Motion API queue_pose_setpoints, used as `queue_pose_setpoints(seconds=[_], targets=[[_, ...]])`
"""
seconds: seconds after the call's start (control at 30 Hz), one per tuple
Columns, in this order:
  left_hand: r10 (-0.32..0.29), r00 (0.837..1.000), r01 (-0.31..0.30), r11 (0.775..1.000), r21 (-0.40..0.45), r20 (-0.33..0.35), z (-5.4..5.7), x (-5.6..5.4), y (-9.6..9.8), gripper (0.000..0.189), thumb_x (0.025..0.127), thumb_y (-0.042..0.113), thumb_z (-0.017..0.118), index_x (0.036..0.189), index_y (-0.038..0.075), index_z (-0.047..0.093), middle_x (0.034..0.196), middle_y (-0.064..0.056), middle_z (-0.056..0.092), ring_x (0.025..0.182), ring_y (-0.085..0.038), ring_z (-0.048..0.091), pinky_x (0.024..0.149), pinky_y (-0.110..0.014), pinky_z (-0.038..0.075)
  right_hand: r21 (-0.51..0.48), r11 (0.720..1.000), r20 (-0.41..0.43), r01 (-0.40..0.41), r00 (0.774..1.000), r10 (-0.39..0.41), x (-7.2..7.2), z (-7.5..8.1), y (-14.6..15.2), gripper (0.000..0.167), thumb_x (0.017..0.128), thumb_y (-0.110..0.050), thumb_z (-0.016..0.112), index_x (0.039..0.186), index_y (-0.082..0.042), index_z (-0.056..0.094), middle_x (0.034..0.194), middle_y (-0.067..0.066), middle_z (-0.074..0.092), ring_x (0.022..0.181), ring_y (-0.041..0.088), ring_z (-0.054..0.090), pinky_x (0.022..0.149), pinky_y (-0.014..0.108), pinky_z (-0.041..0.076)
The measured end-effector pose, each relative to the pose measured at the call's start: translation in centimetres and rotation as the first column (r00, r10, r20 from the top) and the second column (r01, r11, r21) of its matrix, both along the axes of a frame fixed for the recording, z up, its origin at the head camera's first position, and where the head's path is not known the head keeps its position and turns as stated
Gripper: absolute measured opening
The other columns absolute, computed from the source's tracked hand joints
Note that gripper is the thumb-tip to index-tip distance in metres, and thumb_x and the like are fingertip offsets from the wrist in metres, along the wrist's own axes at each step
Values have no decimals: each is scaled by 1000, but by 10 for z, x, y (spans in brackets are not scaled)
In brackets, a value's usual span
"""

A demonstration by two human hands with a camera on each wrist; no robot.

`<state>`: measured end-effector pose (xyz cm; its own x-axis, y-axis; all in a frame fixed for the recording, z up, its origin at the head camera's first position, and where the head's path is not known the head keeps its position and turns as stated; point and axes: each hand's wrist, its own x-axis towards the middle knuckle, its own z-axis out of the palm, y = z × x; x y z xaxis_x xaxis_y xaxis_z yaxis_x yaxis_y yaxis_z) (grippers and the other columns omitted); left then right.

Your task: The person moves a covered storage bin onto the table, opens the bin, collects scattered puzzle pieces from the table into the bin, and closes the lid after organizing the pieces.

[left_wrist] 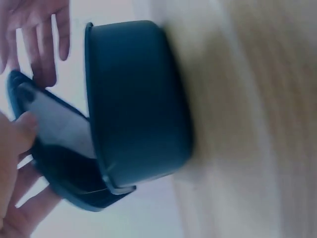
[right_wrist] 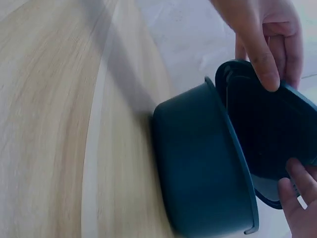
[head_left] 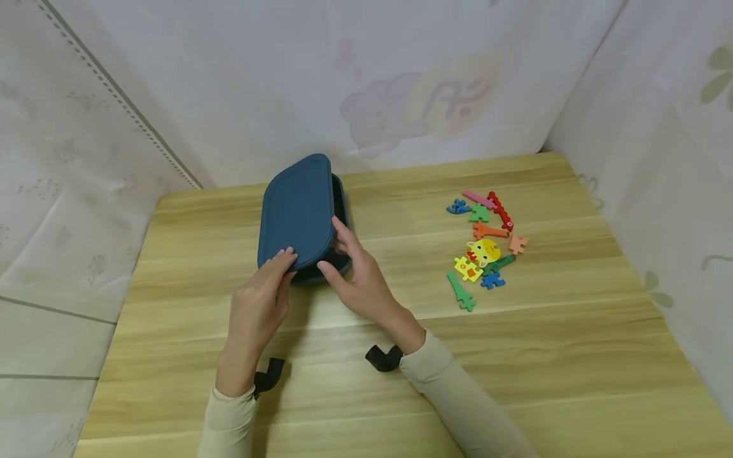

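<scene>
A dark blue rectangular lid is tilted up over a deep box of the same colour, with a gap between them along the near and right sides. My left hand pinches the lid's near left part, thumb underneath and fingers on top. At the lid's right edge is my right hand, its fingers fairly straight and the fingertips touching the edge. The left wrist view shows the box's outer wall standing on the table. What lies inside the box is hidden.
Several coloured puzzle pieces lie right of the box, among them a yellow animal-face piece, a green piece and a red piece. Black wrist mounts stick out by the sleeves. A pale curtain hangs behind the wooden table.
</scene>
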<state>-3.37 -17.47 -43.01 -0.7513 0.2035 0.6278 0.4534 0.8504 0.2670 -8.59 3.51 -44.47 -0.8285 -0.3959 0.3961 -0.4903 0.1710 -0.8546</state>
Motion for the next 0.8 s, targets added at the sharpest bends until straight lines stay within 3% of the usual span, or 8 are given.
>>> queue_pose_setpoints(seconds=[0.1, 0.27, 0.43, 0.47, 0.57, 0.63, 0.67, 0.8], targets=[[31, 997, -29, 999, 32, -67, -4, 0, -2, 44, 92, -4, 77, 135, -3, 68, 119, -22, 78, 104, -37, 79, 88, -51, 64, -1, 1000, -20, 29, 999, -29, -1, 0, -1, 72, 105, -15, 66, 167, -6, 29, 163, 14, 47, 142, 29, 58, 118, 49, 48], [123, 979, -108, 989, 102, -160, -10, 0, -3, 46, 88, -9, 71, 134, -2, 71, 109, -22, 77, 89, -37, 78, 69, -47, 64, 179, 968, -94, 177, 982, -162, -6, -4, 4, 58, 103, -22, 68, 155, -4, 50, 158, 15, 53, 144, 32, 55, 118, 57, 45], [236, 952, -187, 953, 240, -194, -16, 0, -4, 29, 89, -5, 69, 116, -4, 77, 101, -21, 79, 77, -35, 79, 61, -45, 62, 266, 932, -18, 248, 967, -253, -12, -9, 10, 58, 100, -21, 70, 153, -3, 53, 160, 21, 50, 148, 39, 50, 121, 61, 41], [256, 949, -201, 942, 270, -184, -17, -1, -6, 26, 89, -5, 68, 113, -5, 77, 98, -21, 79, 76, -34, 79, 62, -39, 63, 274, 928, 5, 251, 965, -262, -12, -10, 10, 60, 100, -21, 70, 154, -2, 52, 161, 22, 48, 149, 40, 49, 122, 60, 41], [302, 944, -231, 894, 384, -135, -20, -1, -9, 22, 89, -8, 68, 109, -9, 76, 92, -23, 80, 74, -35, 80, 70, -17, 60, 283, 928, 64, 242, 961, -270, -14, -13, 12, 63, 101, -19, 69, 156, 2, 47, 163, 26, 45, 149, 42, 49, 121, 59, 43], [311, 946, -229, 844, 485, -94, -21, -2, -10, 21, 89, -11, 67, 108, -11, 75, 92, -24, 80, 78, -37, 80, 78, -6, 55, 281, 932, 90, 231, 960, -265, -14, -14, 12, 65, 101, -17, 69, 157, 4, 44, 161, 26, 47, 145, 41, 54, 116, 56, 49], [312, 947, -228, 815, 533, -72, -21, -2, -11, 21, 89, -12, 68, 109, -11, 75, 93, -25, 80, 81, -31, 81, 81, -3, 52, 279, 933, 102, 225, 960, -262, -15, -15, 12, 65, 101, -17, 69, 157, 4, 44, 161, 25, 48, 138, 40, 60, 111, 54, 53], [296, 955, -219, 696, 684, 5, -21, -1, -11, 20, 92, -10, 68, 111, -11, 73, 100, -27, 80, 92, -10, 80, 80, -7, 56, 270, 941, 152, 203, 956, -250, -15, -17, 13, 63, 102, -18, 68, 158, 1, 45, 157, 21, 55, 118, 35, 73, 96, 48, 62]])
